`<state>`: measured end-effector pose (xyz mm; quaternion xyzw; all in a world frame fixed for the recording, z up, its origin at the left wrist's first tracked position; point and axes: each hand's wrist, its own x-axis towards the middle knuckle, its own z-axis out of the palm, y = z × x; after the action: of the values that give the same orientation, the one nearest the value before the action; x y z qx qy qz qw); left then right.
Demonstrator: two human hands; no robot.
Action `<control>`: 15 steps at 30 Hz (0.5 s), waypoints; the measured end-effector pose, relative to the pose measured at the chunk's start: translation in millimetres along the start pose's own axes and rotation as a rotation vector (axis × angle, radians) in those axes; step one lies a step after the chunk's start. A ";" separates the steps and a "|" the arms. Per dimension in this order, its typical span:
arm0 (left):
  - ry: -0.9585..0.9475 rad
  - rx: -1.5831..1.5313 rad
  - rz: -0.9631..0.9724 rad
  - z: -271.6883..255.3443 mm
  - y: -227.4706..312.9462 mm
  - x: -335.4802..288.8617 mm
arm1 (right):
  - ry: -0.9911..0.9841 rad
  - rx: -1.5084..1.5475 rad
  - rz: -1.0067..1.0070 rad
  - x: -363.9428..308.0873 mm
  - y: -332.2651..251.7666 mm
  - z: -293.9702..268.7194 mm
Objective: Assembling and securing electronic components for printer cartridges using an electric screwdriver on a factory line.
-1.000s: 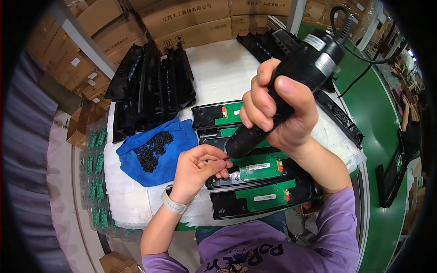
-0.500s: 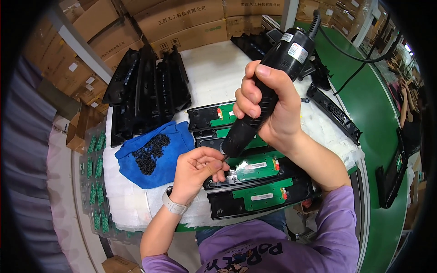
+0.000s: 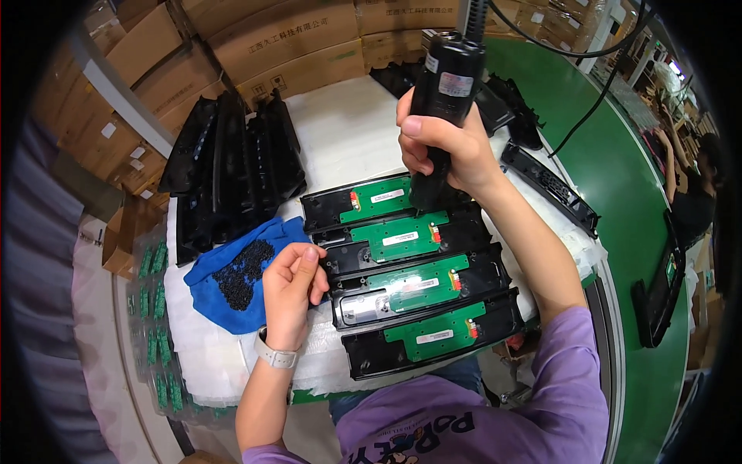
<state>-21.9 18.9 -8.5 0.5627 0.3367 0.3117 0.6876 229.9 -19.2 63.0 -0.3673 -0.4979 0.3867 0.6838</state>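
My right hand (image 3: pixel 452 147) is wrapped round a black electric screwdriver (image 3: pixel 433 182), held upright with its cord leaving the top. Its tip points down at the upper edge of the second green circuit board (image 3: pixel 400 239) from the back. Several such boards lie in long black plastic housings (image 3: pixel 456 311), lined up in front of me. My left hand (image 3: pixel 292 292) is closed, thumb against curled fingers, just left of the housings. Whether it pinches something small is hidden. Beside it, a heap of small black screws (image 3: pixel 242 278) lies on a blue cloth (image 3: pixel 202 288).
More black housings (image 3: pixel 232 158) are stacked at the back left. Another black housing (image 3: pixel 550 185) lies at the right, near the green conveyor (image 3: pixel 610 255). Cardboard boxes (image 3: pixel 297 46) wall the back. Trays of green boards (image 3: pixel 158 340) stand left. A person (image 3: pixel 696 197) is at the far right.
My right hand has swung the screwdriver up and away, from the second-nearest housing to a farther one. My left hand has drawn back left, away from the screwdriver's tip.
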 end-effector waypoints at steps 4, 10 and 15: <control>-0.005 -0.004 -0.003 -2.5 -3.7 0.6 | 0.006 0.037 0.022 2.6 2.8 -3.6; 0.002 -0.028 -0.022 3.0 -3.6 1.2 | -0.001 0.033 0.023 3.5 4.4 -0.8; -0.049 -0.072 -0.063 -5.6 -1.8 2.2 | -0.041 -0.019 0.034 2.5 8.4 0.4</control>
<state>-25.1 23.6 -11.3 0.5343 0.3257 0.2880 0.7249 228.6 -13.3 56.6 -0.3743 -0.5092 0.4011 0.6631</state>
